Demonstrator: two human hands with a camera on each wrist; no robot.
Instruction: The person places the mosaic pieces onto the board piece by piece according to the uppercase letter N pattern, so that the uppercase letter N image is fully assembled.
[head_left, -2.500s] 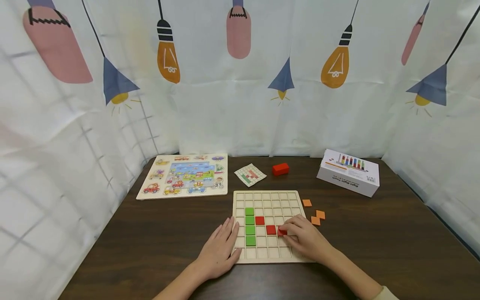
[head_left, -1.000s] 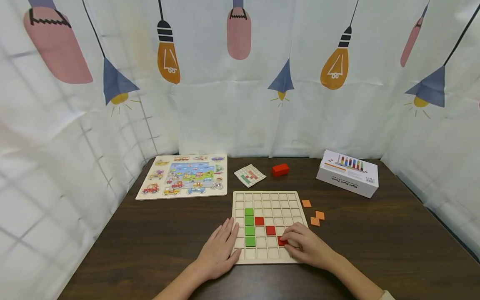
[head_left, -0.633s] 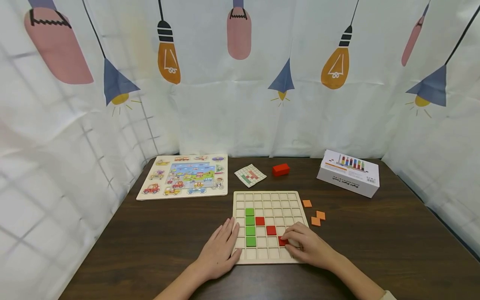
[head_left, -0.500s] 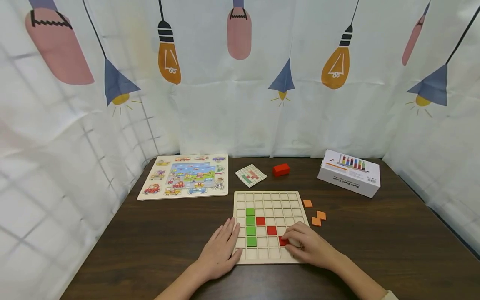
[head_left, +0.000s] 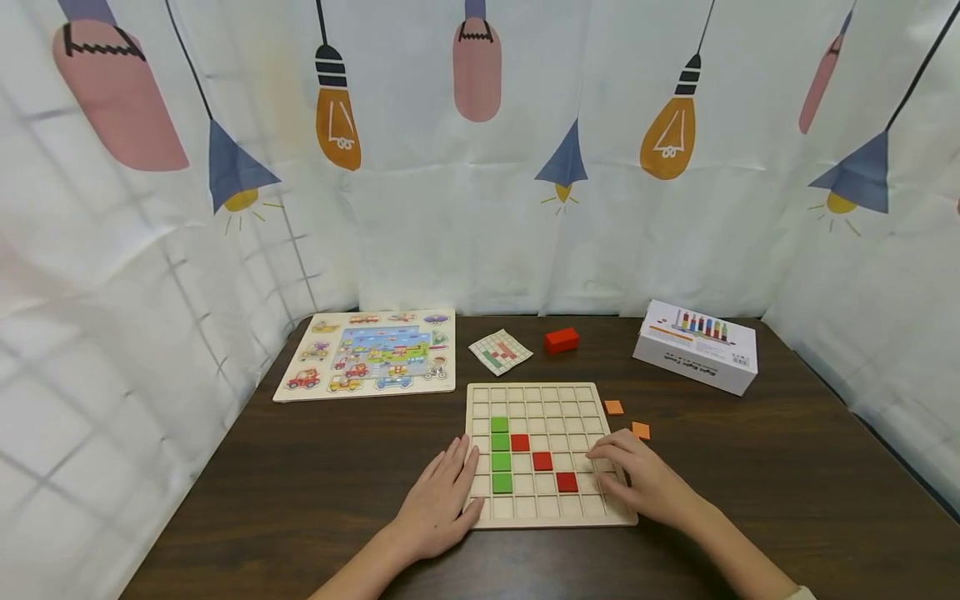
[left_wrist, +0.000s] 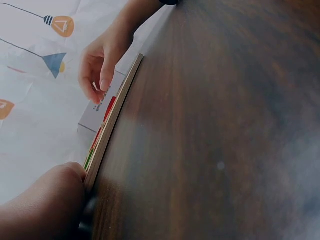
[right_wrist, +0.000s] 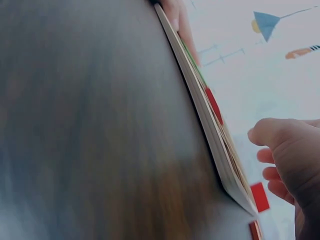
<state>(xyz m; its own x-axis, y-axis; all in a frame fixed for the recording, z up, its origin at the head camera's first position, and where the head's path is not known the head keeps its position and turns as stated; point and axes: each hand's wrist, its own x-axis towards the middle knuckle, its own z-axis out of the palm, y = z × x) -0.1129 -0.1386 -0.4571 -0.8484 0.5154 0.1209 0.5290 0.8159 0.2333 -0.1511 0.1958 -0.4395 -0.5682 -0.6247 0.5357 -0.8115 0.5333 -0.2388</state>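
A wooden grid board [head_left: 551, 400] lies on the dark table. It bears a column of several green tiles [head_left: 501, 462] and three red tiles [head_left: 542, 462] stepping diagonally down to the right. My left hand [head_left: 438, 504] rests along the board's left edge with straight fingers. Over the board's right edge hovers my right hand [head_left: 648, 479], fingers loosely bent, nothing held between them. The right wrist view shows a gap between thumb [right_wrist: 280, 132] and fingers. Two orange tiles [head_left: 614, 407] show right of the board.
Behind the board lie a small pattern card [head_left: 501, 352] and a red block [head_left: 562, 340]. A picture puzzle board [head_left: 367, 354] is at the back left, a white box [head_left: 697, 346] at the back right. A patterned curtain [head_left: 480, 233] surrounds the table.
The lowest red tile went one row down earlier, and my right hand has since let go of it and moved right. That hand now covers one orange tile. My left hand stays put.
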